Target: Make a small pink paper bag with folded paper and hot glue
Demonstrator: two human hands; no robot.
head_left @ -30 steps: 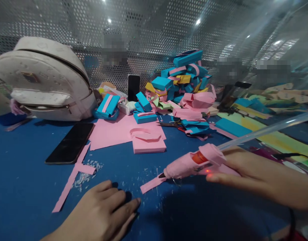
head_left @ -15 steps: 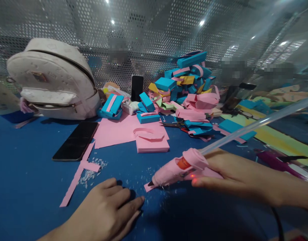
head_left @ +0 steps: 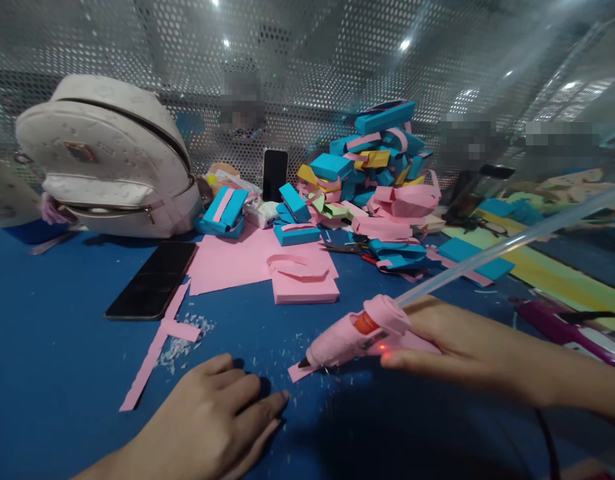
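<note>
My right hand [head_left: 447, 343] is wrapped round a pink hot glue gun [head_left: 337, 343] with a small red light glowing on it. A long clear glue stick [head_left: 492, 250] sticks out of its back, up to the right. The gun's dark nozzle is at a short pink paper strip [head_left: 296, 374] on the table. Just left of the strip, my left hand [head_left: 212, 413] rests on the table with its fingers curled in, and nothing shows in it. Beyond the gun sits a flat pink paper box [head_left: 307, 291] with a loose pink loop on top.
A black phone [head_left: 152, 283] and a longer pink strip [head_left: 147, 367] lie left, by white scraps [head_left: 180, 350]. Behind stand a white backpack [head_left: 107, 160] and an upright phone [head_left: 275, 175]. A heap of blue, pink and yellow paper boxes [head_left: 372, 167] rises behind scissors [head_left: 345, 249].
The glue gun and my right hand have shifted very slightly, with the nozzle still at the short strip. My left hand has stayed in place.
</note>
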